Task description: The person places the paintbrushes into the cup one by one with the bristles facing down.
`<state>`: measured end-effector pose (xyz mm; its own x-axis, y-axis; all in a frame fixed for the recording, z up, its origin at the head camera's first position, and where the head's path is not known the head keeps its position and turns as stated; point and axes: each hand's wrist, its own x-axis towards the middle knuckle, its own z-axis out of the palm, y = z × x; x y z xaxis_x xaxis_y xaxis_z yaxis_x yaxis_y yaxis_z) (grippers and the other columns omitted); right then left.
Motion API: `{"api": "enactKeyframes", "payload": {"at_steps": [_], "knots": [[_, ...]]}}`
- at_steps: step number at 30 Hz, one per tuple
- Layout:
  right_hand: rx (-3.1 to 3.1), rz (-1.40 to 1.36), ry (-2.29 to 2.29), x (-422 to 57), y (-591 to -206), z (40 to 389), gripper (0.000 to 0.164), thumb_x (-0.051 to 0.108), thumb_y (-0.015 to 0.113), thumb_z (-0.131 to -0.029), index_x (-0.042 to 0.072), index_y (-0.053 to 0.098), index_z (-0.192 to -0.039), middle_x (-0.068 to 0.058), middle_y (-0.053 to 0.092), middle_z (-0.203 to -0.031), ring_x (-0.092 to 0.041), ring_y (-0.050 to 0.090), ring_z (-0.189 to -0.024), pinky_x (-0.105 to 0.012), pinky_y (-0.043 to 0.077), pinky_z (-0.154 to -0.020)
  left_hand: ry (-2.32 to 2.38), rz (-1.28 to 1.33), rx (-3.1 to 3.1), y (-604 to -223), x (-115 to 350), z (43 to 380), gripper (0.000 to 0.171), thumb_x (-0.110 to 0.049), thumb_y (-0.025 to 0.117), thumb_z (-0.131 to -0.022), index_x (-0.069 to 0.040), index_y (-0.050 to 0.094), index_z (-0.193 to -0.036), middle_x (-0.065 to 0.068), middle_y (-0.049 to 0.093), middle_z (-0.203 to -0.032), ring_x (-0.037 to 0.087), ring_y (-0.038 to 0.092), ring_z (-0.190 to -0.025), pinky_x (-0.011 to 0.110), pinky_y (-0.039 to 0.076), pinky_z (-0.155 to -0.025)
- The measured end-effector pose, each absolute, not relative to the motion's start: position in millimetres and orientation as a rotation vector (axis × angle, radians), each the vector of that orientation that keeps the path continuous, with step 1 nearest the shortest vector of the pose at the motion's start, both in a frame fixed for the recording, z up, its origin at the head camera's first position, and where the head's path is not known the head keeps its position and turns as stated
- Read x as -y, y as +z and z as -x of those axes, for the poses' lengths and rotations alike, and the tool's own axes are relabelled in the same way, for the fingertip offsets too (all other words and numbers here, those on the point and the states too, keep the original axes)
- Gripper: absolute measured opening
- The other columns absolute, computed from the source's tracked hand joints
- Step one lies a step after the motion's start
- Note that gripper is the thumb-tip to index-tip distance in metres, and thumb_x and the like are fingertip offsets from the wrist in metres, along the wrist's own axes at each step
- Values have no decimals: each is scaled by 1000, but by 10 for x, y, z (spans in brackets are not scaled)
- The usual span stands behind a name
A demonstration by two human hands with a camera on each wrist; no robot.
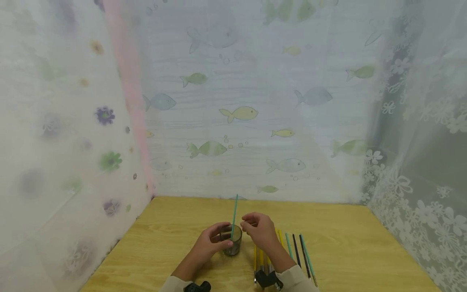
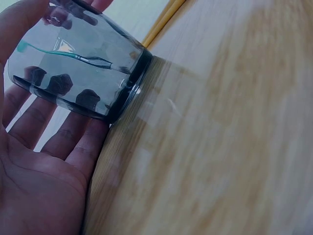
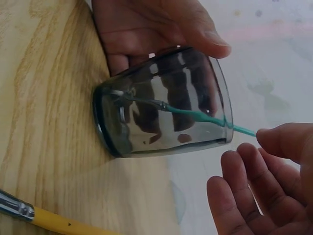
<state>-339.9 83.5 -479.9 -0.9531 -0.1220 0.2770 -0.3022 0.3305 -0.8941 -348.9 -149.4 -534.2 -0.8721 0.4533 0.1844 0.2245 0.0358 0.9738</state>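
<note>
A smoky clear glass (image 1: 234, 249) stands upright on the table, and my left hand (image 1: 208, 244) holds it round the side. In the left wrist view, the fingers show along one side of the glass (image 2: 113, 43). A teal-handled paintbrush (image 1: 235, 213) leans inside it, bristle end down, its handle rising well above the rim. Just right of the handle is my right hand (image 1: 262, 233), fingers loosely bent and apart from the brush in the head view. In the right wrist view, its thumb overlaps the handle (image 3: 244, 131), with nothing visibly pinched.
Right of the glass, several paintbrushes lie side by side: yellow-handled brushes (image 1: 255, 255), teal and dark-handled brushes (image 1: 296, 248), partly under my right forearm. The wooden table (image 1: 346, 243) ends at a fish-print curtain (image 1: 248, 81). Patterned curtains hang on both sides.
</note>
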Motion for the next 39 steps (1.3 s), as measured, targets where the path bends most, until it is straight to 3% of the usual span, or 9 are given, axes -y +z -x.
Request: {"api": "enactKeyframes", "payload": {"at_steps": [3,14,22,39], "knots": [[2435,-408,1697,-848,-4779,3388,20,21,72,-98,8,74,-113,-5,74,-97,-35,73,-91,-30,59,-70,1944,-719,-2124,-5358,1499,3491,66,-19,72,-99,-7,41,-157,15,53,-153,38,56,-137,35,56,-100],[2503,-427,1611,-965,-4638,3337,20,23,71,-99,11,73,-115,-4,73,-100,-35,73,-93,-34,58,-72,1950,-710,-2114,-5367,1478,3489,66,-18,71,-100,-7,41,-157,17,53,-153,38,55,-137,38,56,-101],[2587,-411,1465,-1100,-4578,3296,18,28,71,-99,17,73,-113,1,71,-102,-16,70,-89,-34,58,-72,1965,-724,-2101,-5366,1478,3511,65,-15,71,-100,-7,41,-157,15,53,-153,37,55,-137,34,56,-100],[2633,-347,1327,-1502,-4545,3179,14,24,75,-96,19,74,-109,3,71,-100,-12,69,-82,-30,56,-66,1947,-726,-2123,-5347,1507,3489,64,-15,71,-100,-8,42,-157,15,54,-153,36,57,-136,31,56,-98]]}}
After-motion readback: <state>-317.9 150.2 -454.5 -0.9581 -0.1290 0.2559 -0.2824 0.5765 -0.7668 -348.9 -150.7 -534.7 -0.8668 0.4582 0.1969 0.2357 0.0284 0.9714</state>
